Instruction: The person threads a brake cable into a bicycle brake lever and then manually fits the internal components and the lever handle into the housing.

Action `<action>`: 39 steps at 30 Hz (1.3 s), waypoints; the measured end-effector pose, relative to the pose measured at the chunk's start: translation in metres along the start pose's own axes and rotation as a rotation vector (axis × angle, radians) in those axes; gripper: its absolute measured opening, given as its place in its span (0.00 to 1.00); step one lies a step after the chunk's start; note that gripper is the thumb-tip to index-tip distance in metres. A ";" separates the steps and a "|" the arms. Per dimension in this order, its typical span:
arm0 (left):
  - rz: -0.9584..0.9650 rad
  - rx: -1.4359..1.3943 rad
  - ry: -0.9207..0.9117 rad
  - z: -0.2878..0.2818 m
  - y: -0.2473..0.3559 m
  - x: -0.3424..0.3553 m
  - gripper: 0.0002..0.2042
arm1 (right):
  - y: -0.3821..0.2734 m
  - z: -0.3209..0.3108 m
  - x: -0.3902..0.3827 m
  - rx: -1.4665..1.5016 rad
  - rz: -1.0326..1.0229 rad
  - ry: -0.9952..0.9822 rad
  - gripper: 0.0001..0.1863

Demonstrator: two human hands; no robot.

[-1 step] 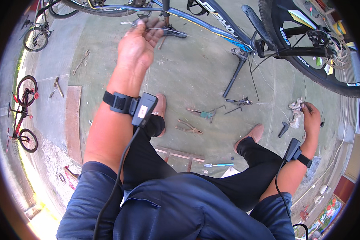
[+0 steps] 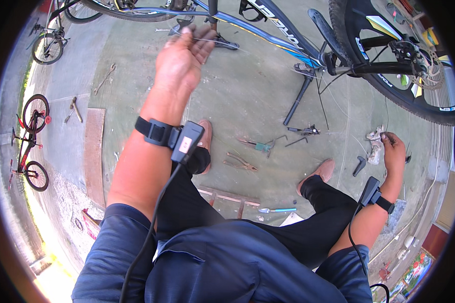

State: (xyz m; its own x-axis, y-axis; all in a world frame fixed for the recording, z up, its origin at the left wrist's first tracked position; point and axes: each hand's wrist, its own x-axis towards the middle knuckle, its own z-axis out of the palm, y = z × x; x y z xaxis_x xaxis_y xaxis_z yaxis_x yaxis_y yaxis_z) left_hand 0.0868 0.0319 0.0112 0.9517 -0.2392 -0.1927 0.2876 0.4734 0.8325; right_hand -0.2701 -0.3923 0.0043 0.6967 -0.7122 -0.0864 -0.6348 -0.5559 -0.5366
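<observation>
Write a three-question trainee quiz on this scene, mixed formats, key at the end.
1. Multiple choice: which tool lies between the person's shoes? a) hand saw b) pliers c) paintbrush
2. True or false: the left hand is gripping the pliers.
3. Short answer: which hand is beside the crumpled whitish cloth?

Key: 1. b. 2. False; the pliers lie on the floor, away from that hand. 3. The right hand.

Pliers (image 2: pixel 244 164), wrench (image 2: pixel 104 80) on green floor (image 2: pixel 247 96)
</observation>
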 end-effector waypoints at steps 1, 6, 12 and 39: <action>-0.027 0.024 -0.022 0.006 -0.003 -0.009 0.16 | 0.000 0.004 0.000 -0.024 -0.014 0.016 0.12; -0.234 0.151 -0.233 0.041 -0.039 -0.065 0.17 | -0.050 0.027 -0.004 -0.097 -0.301 0.105 0.14; -0.301 0.371 -0.525 0.056 -0.074 -0.110 0.13 | -0.151 0.087 -0.018 0.532 -0.339 -0.218 0.13; -0.052 0.834 -0.808 0.042 -0.077 -0.122 0.13 | -0.161 0.117 -0.056 1.009 -0.054 -0.658 0.11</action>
State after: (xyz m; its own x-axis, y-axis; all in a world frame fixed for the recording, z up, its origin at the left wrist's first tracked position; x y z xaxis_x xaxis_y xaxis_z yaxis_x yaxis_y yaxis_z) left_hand -0.0558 -0.0113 -0.0076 0.5080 -0.8556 -0.0993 -0.1223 -0.1857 0.9750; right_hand -0.1673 -0.2128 -0.0025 0.9375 -0.1801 -0.2979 -0.2577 0.2163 -0.9417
